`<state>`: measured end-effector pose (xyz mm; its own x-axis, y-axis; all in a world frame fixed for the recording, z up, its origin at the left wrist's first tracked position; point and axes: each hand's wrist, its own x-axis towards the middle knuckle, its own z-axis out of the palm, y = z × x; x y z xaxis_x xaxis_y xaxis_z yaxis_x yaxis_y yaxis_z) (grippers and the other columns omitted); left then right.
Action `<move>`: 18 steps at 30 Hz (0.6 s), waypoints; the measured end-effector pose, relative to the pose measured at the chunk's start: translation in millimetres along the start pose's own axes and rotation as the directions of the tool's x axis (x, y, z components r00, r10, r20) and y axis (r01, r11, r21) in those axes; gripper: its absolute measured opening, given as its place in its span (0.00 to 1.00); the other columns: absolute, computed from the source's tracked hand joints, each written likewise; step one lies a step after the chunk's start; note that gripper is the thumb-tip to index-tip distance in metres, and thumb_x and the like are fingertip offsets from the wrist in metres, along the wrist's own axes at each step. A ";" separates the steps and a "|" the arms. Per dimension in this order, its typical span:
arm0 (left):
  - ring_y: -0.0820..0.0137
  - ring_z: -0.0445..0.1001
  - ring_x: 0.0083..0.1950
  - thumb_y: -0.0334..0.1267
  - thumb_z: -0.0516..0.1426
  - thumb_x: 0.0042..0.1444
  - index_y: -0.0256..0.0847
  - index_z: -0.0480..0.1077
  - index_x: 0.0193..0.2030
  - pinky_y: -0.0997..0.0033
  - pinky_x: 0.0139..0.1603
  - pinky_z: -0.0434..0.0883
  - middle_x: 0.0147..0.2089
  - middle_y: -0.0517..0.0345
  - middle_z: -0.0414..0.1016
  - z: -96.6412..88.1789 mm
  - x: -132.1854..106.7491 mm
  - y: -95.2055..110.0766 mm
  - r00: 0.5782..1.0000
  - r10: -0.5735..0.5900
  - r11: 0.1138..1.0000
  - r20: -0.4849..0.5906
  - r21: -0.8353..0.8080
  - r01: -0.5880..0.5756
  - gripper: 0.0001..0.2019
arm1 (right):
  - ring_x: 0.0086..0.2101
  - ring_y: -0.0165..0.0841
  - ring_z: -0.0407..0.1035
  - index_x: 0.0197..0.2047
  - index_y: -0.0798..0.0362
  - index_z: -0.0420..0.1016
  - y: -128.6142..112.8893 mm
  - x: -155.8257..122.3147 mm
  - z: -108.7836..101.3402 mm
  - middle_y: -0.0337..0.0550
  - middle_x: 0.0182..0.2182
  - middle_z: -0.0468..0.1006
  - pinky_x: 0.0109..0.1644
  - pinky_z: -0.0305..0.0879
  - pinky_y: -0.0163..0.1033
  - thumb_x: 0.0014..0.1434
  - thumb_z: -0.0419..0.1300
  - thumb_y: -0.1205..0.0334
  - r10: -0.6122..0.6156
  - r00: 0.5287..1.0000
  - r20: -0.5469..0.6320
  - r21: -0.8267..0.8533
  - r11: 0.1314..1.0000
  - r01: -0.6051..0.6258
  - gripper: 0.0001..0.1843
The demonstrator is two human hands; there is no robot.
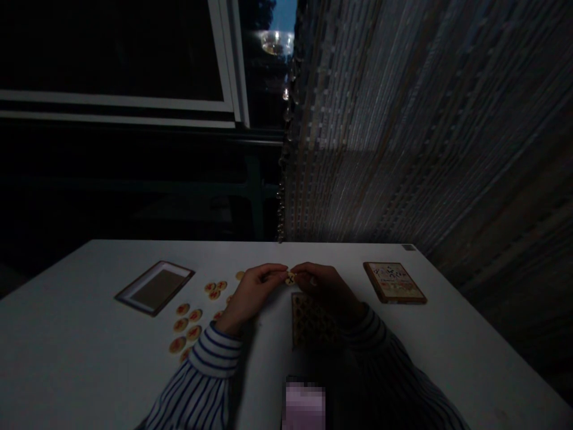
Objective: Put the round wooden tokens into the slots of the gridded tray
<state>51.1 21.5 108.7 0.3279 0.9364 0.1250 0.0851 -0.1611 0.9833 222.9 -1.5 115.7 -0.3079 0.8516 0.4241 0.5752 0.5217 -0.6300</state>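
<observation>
My left hand (253, 292) and my right hand (324, 283) meet above the white table (80, 346), both pinching a small round wooden token (290, 278) marked with a black X. Under my right wrist lies a brown game board (308, 322) with a lattice pattern, partly hidden by my arm. Several round tokens with red marks (192, 316) lie scattered to the left of my left hand. Both sleeves are striped.
An open box tray (154, 286) lies at the left of the table, and a printed box lid (394, 282) at the right. A woven curtain (425, 131) hangs behind on the right, a dark window (116, 71) on the left. The scene is dim.
</observation>
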 end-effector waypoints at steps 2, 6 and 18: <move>0.68 0.71 0.40 0.42 0.57 0.45 0.37 0.70 0.38 0.68 0.44 0.66 0.37 0.54 0.75 0.5 -0.2 0.7 1.000 -0.011 1.000 0.009 -0.011 0.011 0.14 | 0.28 0.26 0.66 0.38 0.52 0.71 0.2 0.3 0.0 0.38 0.30 0.74 0.33 0.61 0.30 0.52 0.52 0.64 -0.013 1.000 -0.005 -0.017 1.000 0.013 0.11; 0.68 0.71 0.40 0.41 0.57 0.45 0.36 0.70 0.38 0.68 0.44 0.66 0.36 0.54 0.75 0.7 -0.2 -1.3 1.000 -0.016 0.999 0.019 -0.035 0.017 0.14 | 0.31 0.28 0.67 0.39 0.52 0.71 1.1 0.6 0.1 0.41 0.32 0.75 0.35 0.61 0.32 0.52 0.52 0.64 -0.030 1.000 0.002 -0.036 0.999 0.030 0.11; 0.69 0.71 0.38 0.41 0.56 0.46 0.35 0.70 0.38 0.68 0.43 0.67 0.36 0.53 0.75 1.3 0.1 -0.9 0.997 -0.025 0.998 0.078 -0.053 0.029 0.14 | 0.30 0.27 0.67 0.38 0.53 0.71 3.6 0.6 2.3 0.41 0.31 0.75 0.34 0.61 0.31 0.53 0.52 0.64 -0.038 0.999 0.000 -0.048 0.998 0.038 0.10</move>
<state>52.2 21.3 107.7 0.3980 0.9130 0.0896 0.0451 -0.1170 0.9921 223.0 1.0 112.1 -0.3298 0.8312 0.4475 0.5991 0.5507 -0.5813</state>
